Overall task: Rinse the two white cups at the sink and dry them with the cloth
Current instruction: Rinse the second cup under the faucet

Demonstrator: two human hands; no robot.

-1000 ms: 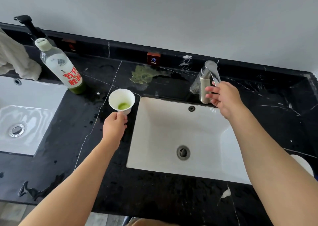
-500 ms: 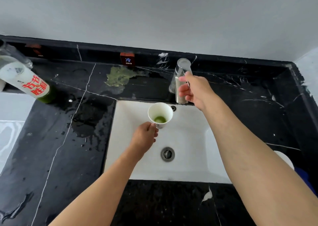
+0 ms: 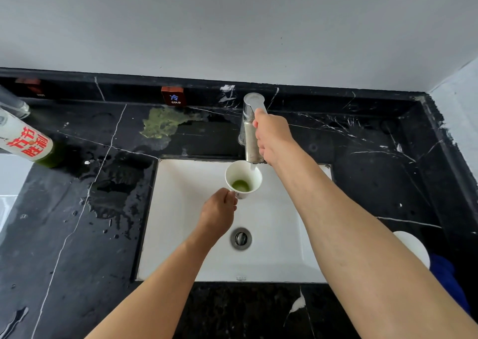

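Note:
My left hand (image 3: 218,213) holds a white cup (image 3: 243,176) by its side, upright over the white sink (image 3: 181,209), right under the spout. Green liquid lies at the cup's bottom. A thin stream of water runs from the spout into the cup's right rim. My right hand (image 3: 273,137) grips the chrome faucet (image 3: 249,116) handle at the sink's back edge. A second white cup (image 3: 411,248) stands on the counter at the right, partly hidden by my right forearm. A blue cloth (image 3: 445,274) lies just in front of it.
A white bottle with red characters and green liquid (image 3: 25,142) leans at the far left on the black marble counter (image 3: 64,235). A green stain (image 3: 163,123) and water puddles mark the counter left of the sink. A second sink shows at the left edge.
My left hand carried the cup from the counter over the sink to under the spout. My right hand shifted its grip on the faucet handle, and water now runs.

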